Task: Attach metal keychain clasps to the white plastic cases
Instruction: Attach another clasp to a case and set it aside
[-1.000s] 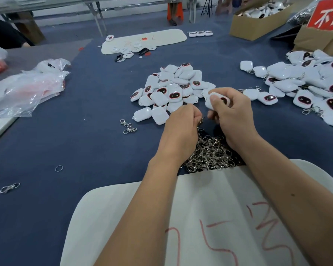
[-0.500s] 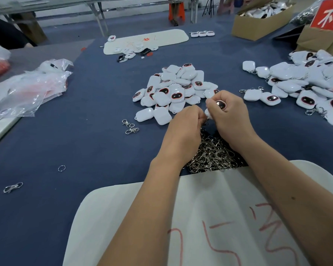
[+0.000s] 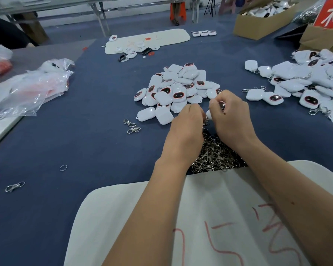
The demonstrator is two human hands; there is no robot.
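My right hand (image 3: 230,116) grips a white plastic case (image 3: 210,113) with a dark oval face, mostly hidden by the fingers. My left hand (image 3: 186,127) is curled against it and pinches a metal clasp (image 3: 205,123), of which only a little shows between the hands. Both hands hover above a heap of silver clasps (image 3: 215,156) on the blue table. Just beyond the hands lies a pile of white cases (image 3: 173,91). Another pile of cases with clasps fitted (image 3: 306,83) spreads at the right.
A white board with red marks (image 3: 200,227) lies under my forearms. Loose clasps (image 3: 131,126), a ring (image 3: 63,167) and another clasp (image 3: 14,186) lie at the left. Plastic bags (image 3: 31,87) sit far left; cardboard boxes (image 3: 258,22) at the back right.
My hands have drawn closer together. The right hand has turned the case down towards the left hand's fingertips, so less of the case shows.
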